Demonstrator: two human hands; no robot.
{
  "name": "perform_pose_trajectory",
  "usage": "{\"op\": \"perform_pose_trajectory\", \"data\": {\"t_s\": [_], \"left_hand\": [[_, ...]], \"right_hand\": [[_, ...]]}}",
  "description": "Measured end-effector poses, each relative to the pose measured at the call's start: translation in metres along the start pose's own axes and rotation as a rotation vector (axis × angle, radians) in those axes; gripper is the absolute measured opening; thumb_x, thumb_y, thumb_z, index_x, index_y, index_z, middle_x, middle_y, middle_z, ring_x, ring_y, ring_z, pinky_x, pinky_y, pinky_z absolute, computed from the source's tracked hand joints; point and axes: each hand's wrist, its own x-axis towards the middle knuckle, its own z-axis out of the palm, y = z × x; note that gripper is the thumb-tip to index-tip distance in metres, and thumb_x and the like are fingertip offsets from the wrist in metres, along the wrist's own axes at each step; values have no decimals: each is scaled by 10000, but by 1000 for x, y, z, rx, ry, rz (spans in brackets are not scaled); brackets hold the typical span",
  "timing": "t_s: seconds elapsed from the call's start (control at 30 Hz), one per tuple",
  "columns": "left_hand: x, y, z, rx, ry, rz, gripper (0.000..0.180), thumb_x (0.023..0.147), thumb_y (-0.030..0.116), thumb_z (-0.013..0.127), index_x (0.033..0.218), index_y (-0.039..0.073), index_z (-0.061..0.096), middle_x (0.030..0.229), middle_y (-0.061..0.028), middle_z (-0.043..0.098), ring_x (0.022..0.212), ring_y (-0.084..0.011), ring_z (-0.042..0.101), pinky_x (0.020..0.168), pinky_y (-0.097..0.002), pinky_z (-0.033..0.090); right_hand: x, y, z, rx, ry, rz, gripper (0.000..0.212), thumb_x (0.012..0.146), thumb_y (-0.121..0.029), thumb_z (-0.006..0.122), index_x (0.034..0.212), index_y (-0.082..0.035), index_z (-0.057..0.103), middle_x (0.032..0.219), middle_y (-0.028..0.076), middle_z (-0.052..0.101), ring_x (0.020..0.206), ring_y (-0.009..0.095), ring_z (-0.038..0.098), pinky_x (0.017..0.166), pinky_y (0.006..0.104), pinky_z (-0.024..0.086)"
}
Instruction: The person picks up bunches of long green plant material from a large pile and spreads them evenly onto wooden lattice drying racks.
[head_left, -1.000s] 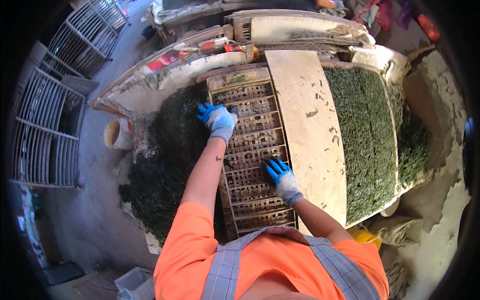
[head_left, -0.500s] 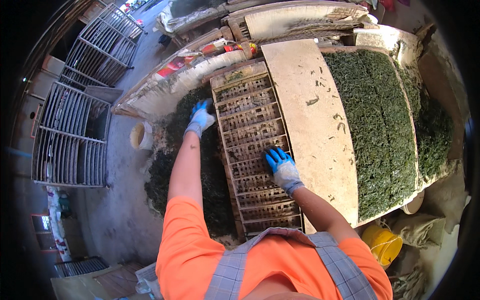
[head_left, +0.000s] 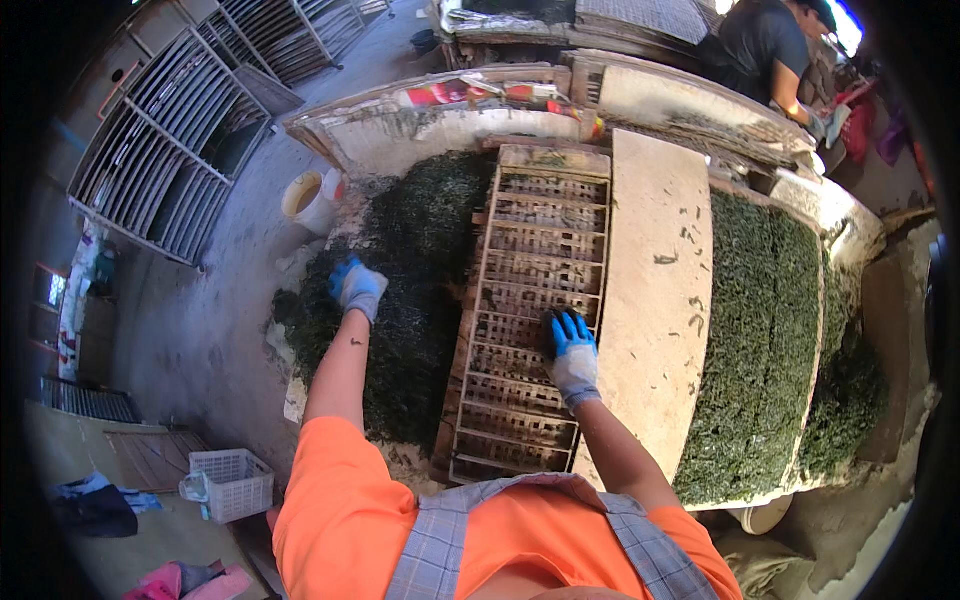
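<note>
Since half a second ago the left hand (head_left: 357, 287) has slid off the slatted wooden frame (head_left: 530, 310) down onto the dark green heap (head_left: 420, 290) beside it, its gloved fingers curled into the leaves, though whether they grasp any cannot be told. Flat on the frame's slats lies the right hand (head_left: 573, 355), fingers spread, holding nothing. Another person (head_left: 775, 50) is cut off at the top edge.

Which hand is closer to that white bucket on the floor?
The left hand. It rests on the dark green leaf pile, just below and right of the white bucket. The right hand lies flat on the slatted wooden rack, farther to the right.
</note>
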Motion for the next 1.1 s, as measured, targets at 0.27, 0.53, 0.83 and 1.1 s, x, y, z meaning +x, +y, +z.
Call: {"op": "perform_pose_trajectory", "data": {"t_s": [0.27, 0.53, 0.83, 1.1], "left_hand": [[59, 157, 30, -559, 64, 821, 393, 774, 206, 638, 1166, 181, 647, 1191, -126, 606, 1149, -339, 519, 1021, -457, 387], [71, 235, 68, -426, -60, 915, 349, 708, 183, 616, 1041, 202, 717, 1321, -33, 556, 1301, -291, 409, 1107, -488, 271], [81, -2, 66, -1523, -370, 321, 142, 841, -27, 612, 958, 14, 682, 923, -72, 696, 822, -172, 638, 815, -316, 516], [-85, -237, 57, -2144, -551, -747, 333, 977, 198, 421, 1064, -36, 640, 1106, -138, 647, 1062, -254, 581, 1056, -369, 400]], "right_hand": [[3, -2, -1, -48, 33, -21, 793, 612, -107, 718, 1368, -97, 480, 1407, 143, 462, 1317, 355, 405, 1085, 430, 351], [4, -2, -3, -88, 59, -10, 775, 628, -146, 712, 1365, -91, 478, 1377, 148, 484, 1292, 352, 426, 1066, 437, 366], [8, -3, 9, -144, 37, 32, 684, 677, -103, 653, 1345, -84, 505, 1362, 149, 500, 1272, 363, 440, 1070, 445, 355], [20, -45, 6, -82, 315, 55, 409, 722, -157, 726, 1114, -75, 648, 1130, 156, 633, 1069, 371, 569, 937, 441, 464]]}}
